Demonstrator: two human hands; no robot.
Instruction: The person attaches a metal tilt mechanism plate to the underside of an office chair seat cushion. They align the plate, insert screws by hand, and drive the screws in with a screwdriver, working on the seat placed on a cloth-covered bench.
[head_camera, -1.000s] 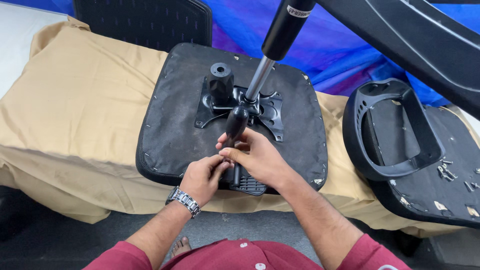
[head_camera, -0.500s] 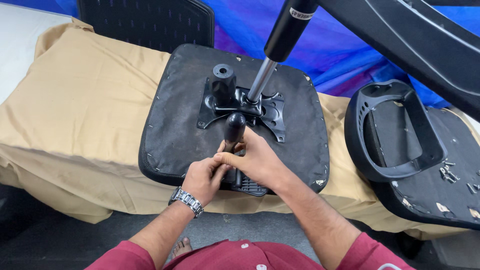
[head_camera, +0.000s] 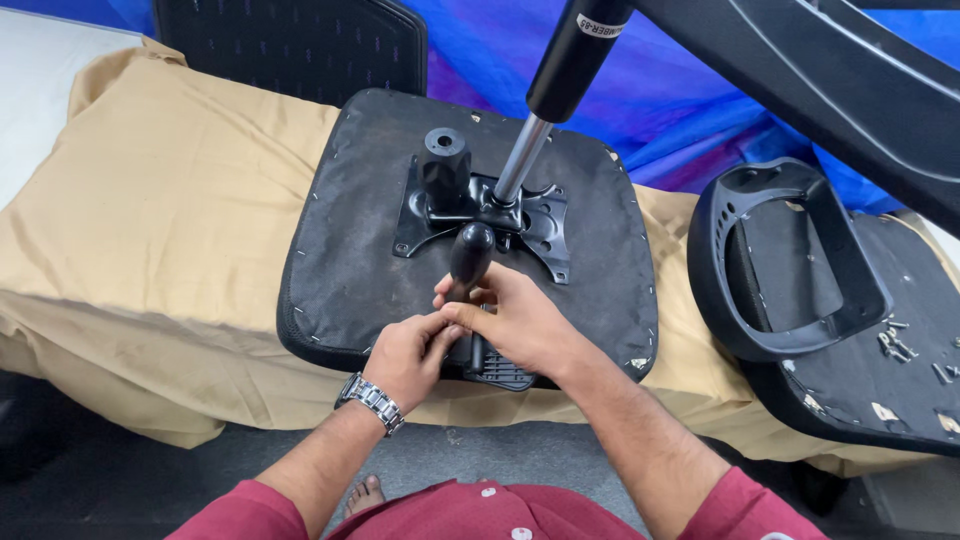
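Both hands meet at the near edge of an upturned black office chair seat. The right hand grips the stem of a black lever with a rounded knob; the left hand, wearing a metal wristwatch, pinches the same stem from the left side. Just beyond the knob sits the black mounting plate with a gas lift cylinder rising from it. Right of the hands lies a black armrest loop. Tan cloth lies beneath.
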